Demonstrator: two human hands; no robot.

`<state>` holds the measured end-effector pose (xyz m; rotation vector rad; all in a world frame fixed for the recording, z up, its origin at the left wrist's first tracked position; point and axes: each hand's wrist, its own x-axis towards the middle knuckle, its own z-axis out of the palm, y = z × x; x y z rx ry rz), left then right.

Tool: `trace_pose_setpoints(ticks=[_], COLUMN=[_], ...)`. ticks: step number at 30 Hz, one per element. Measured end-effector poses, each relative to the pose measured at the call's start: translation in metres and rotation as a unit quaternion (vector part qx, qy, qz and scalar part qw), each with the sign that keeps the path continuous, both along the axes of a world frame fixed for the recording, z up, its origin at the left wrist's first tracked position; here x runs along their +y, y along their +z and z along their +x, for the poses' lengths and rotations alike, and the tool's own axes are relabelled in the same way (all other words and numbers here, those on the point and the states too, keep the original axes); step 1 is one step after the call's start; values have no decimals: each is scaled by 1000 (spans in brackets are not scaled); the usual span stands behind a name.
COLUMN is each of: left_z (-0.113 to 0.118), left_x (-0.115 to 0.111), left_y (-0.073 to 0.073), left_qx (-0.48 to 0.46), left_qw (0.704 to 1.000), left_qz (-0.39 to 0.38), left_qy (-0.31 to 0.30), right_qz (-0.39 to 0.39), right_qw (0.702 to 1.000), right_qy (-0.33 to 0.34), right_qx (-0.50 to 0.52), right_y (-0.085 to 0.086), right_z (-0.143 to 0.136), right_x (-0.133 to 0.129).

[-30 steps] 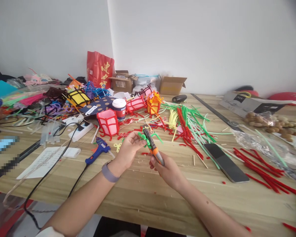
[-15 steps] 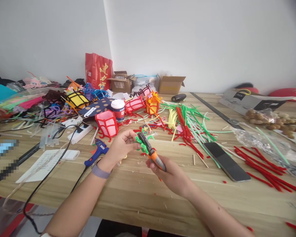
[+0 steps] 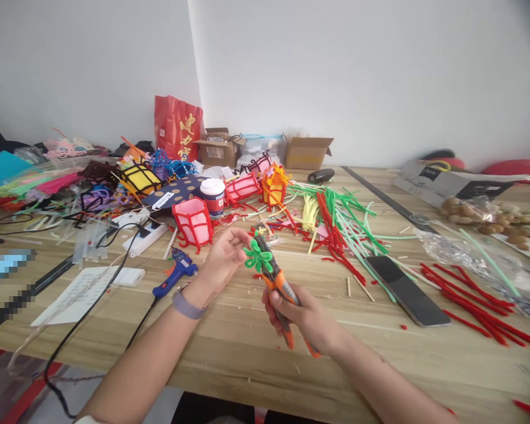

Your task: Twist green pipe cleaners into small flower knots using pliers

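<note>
"Flower point(image 3: 259, 257) first: what could go wrong with it?"

"Its green loops look soft, so a hard squeeze from the pliers point(image 3: 272, 281) could flatten one or pull the shape lopsided. The cause would be the nose lying so close against them."

"And a slip?"

"Possible, I'd judge. The left hand point(image 3: 223, 262) seems to have only a small pinch at the flower's left edge, so a twist from the pliers could draw it out of the fingers. It might then drop to the tabletop point(image 3: 247, 353)."

"Where does it lie, exactly?"

"Just right of the left fingertips, which look closed on its edge, most loops standing clear of them. It appears raised above the tabletop, between the left hand and the pliers' nose."

"What about the right hand point(image 3: 307, 312)?"

"Wrapped around the pliers' handles, nearer the wearer than the flower; those fingers do not touch it. The handles spread apart at their ends."

"Is the nose gripping a loop?"

"I cannot tell; it is too small to make out. A poor grip there could skid off and nip a left fingertip."

"Anything else?"

"The glue gun point(image 3: 175, 274) lies left of the left wrist, and its cord point(image 3: 140, 324) runs beside that forearm; a swing outward could snag it."
</note>
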<state>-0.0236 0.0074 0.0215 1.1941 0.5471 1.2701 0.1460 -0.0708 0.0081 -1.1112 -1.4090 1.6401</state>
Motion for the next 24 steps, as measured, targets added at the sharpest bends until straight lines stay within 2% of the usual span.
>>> trace_pose_setpoints(ticks=[2, 4, 7, 10, 14, 18, 20, 24], left_z=[9, 15, 18, 18, 26, 32, 33, 35], left_x=[-4, -9, -15, -21, -31, -38, -40, -46], left_y=[-10, -17, -20, -17, -15, -10, -6, 2], left_qx=[-18, 76, 171, 145, 97, 37, 13, -10], left_qw=[993, 973, 940, 928, 919, 949, 955, 958], left_qz=[-39, -38, -43, -89, -176, -145, -129, -158], left_qy=[-108, -216, -291, -331, -338, -276, -266, -241], right_qz=[-41, -74, -95, -105, -130, -178, -187, -193], right_qw=[996, 988, 977, 973, 975, 967, 965, 966], right_qy=[7, 9, 4, -10, -6, 68, 95, 59], right_qx=[73, 134, 192, 203, 180, 172, 160, 164], right_y=[0, -1, -4, -8, -15, -14, -13, -15], right_z=[-1, 0, -1, -6, -13, -14, -14, -23], right_x=[-2, -3, -3, -2, -2, -4, -6, -11])
